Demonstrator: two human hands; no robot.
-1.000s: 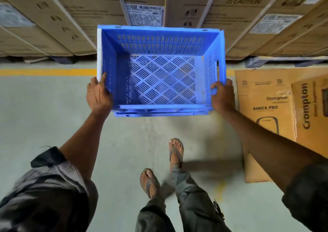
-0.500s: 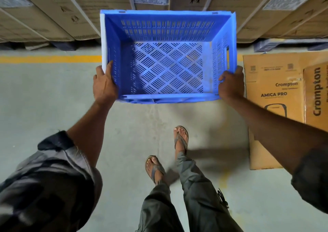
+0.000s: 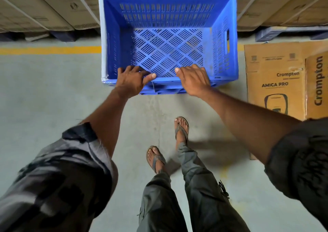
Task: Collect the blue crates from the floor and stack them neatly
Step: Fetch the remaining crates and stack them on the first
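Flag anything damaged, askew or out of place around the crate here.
The blue crate has a whitish strip along its left rim, ragged at the near left corner: wear or tape, I cannot tell which. A Crompton carton lies flat on the floor to its right. Nothing is spilled.

Warehouse: stacked cartons (image 3: 44,9), yellow floor line (image 3: 49,50)

Grey concrete floor (image 3: 44,93), yellow line (image 3: 51,50), cartons (image 3: 44,9)
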